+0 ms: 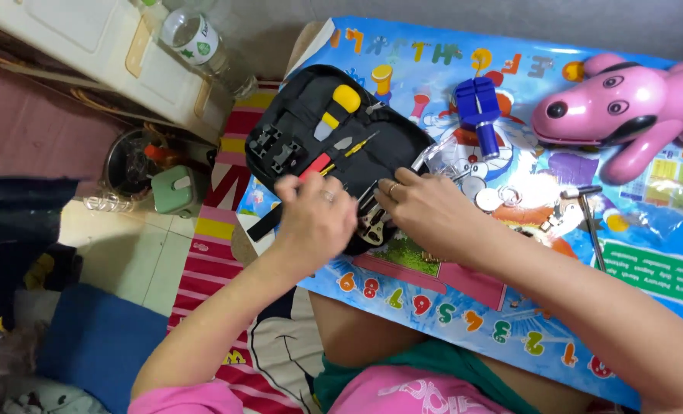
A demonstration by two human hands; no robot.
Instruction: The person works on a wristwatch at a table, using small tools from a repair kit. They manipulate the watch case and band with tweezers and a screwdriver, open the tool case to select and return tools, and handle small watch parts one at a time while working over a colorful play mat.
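Both hands meet over the near edge of an open black tool case (334,130) that lies on a bright blue children's mat (510,307) printed with coloured shapes. Left hand (315,218), a ring on one finger, is curled with its fingers pinched around a slim red-handled tool (316,165) whose shaft slants up into the case. Right hand (426,211), also ringed, rests knuckles-up just beside it, fingertips pressing on a small metal tool (372,222) at the case's near rim; whether it truly grips that piece I cannot tell.

Inside the case sit a yellow-handled tool (340,105), a thin yellow-tipped pick (361,144) and two black plastic blocks (276,149). Beyond the right hand, on the mat, lie a round metal disc (489,199) and a small hammer (591,222). Farther off stand a blue clamp-like holder (479,115) and a pink toy dog (625,107). Off the mat to the left, a clear plastic bottle (192,34) lies by a white cabinet (88,46).
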